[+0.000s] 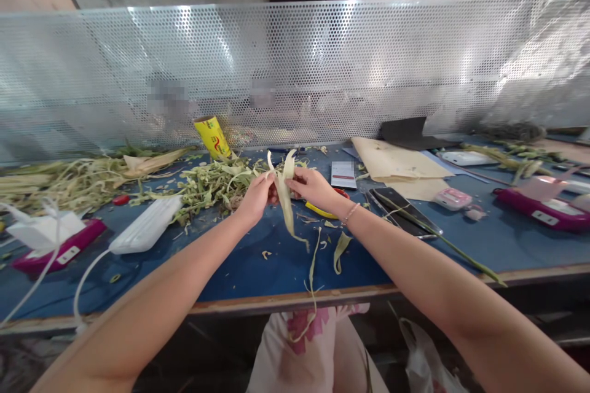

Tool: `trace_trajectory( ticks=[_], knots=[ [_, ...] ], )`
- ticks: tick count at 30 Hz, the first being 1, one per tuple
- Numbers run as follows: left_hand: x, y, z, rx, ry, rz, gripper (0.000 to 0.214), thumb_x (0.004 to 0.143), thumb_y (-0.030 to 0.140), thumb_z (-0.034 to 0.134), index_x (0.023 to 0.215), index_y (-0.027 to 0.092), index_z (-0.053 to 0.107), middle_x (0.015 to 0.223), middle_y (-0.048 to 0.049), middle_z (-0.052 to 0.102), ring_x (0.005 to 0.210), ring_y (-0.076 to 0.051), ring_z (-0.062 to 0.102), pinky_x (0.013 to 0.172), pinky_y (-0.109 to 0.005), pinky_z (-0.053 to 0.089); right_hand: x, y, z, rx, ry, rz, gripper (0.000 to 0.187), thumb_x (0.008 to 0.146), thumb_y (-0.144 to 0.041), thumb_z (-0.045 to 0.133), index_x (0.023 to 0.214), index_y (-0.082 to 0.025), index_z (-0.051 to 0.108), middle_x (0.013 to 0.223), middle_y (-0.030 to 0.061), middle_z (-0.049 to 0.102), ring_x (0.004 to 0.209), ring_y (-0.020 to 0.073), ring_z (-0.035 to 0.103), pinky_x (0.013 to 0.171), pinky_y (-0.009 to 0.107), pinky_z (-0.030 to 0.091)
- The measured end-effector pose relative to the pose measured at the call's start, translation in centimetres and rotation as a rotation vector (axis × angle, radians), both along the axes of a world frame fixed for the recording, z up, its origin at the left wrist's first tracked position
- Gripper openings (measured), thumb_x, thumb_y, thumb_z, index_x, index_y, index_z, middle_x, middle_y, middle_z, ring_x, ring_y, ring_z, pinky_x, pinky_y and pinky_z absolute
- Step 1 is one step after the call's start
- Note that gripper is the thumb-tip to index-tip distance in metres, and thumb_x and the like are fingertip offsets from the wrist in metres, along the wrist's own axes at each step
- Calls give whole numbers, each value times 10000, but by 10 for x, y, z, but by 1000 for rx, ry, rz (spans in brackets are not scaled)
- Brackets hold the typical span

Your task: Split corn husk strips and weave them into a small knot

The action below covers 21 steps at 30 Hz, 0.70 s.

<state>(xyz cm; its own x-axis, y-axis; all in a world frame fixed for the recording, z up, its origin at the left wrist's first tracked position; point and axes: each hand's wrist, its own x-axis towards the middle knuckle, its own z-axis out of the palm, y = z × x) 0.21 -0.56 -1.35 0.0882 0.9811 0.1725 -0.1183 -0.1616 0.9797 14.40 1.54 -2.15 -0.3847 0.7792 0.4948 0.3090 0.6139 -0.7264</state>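
Note:
Both of my hands are raised over the blue table (258, 264) and pinch one pale green leaf strip (286, 199). My left hand (255, 196) grips its left side and my right hand (313, 187) its right side, fingers closed. The strip's upper ends fan out above my fingers and its tail hangs down toward the table. Loose leaf pieces (340, 252) lie below my hands. A heap of green leaf scraps (209, 184) sits just behind my left hand.
A yellow roll (212, 137) leans by the perforated metal screen (295, 67). A white face mask (146, 225) and a pink scale (55, 252) lie left. A phone (404, 209), brown paper (396, 163), a small pink box (452, 198) and another pink scale (544, 209) lie right.

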Motion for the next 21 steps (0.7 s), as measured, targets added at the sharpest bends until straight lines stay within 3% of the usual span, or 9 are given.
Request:
trace_trajectory(
  ticks=[4,7,17,21],
  knots=[
    [-1,-2,1,-10,5,-94,88,662,250,512,666,169,480,494,43,482,421,-90,455,413,-203,347,-1,4,-4,-151,76,84,191,767,-306,468,630,-175,447,506,-46,473,464,82,480,499,222,397],
    [0,-5,2,-1,75,-54,143,658,294,565,678,171,495,530,40,513,482,-109,501,484,-233,410,-2,4,-5,-180,73,84,202,771,-305,468,619,-173,448,500,-40,478,457,83,488,501,226,411],
    [-5,8,-10,121,271,104,224,690,369,575,679,150,537,529,34,464,482,-89,427,481,-216,365,-2,-3,-1,-61,-36,46,155,757,-299,475,677,-167,479,566,-31,505,506,87,496,519,221,387],
    [-7,9,-11,181,329,99,246,716,390,545,696,144,551,544,29,464,505,-89,413,474,-203,327,-2,-7,2,-22,-80,22,154,765,-268,458,648,-168,465,547,-35,494,504,80,467,523,214,360]
  ],
)
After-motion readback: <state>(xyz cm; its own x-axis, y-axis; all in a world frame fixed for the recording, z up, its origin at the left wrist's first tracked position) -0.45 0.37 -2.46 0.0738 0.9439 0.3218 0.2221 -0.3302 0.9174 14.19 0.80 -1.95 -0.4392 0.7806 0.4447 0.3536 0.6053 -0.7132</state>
